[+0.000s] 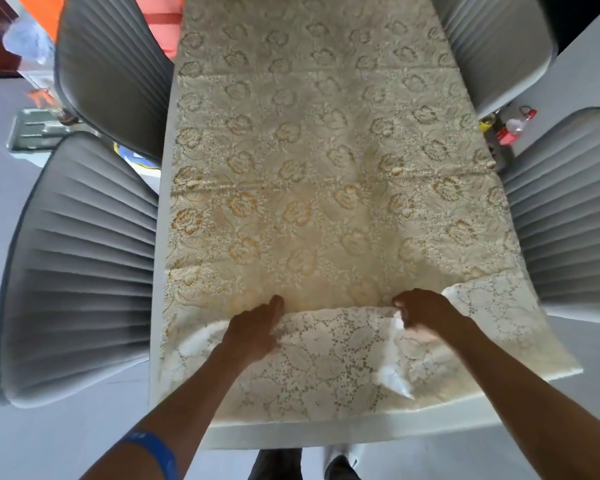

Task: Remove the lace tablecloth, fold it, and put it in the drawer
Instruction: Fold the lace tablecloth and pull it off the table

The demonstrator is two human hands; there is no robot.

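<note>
I see my left hand (pixel 255 327) and right hand (pixel 426 311) each pinching the turned-back near edge of the lace tablecloth (pixel 312 174); beyond my grip, cream floral lace lies flat along the table (pixel 291 434).

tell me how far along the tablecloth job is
Early. Done: only the near edge of the lace tablecloth is turned back onto itself. In hand: the left hand and right hand both sit at that folded edge, apparently gripping it. Left: most of the cloth lies spread over the table between the grey chairs, so lifting it off, folding and stowing remain. No drawer is in view.
</note>
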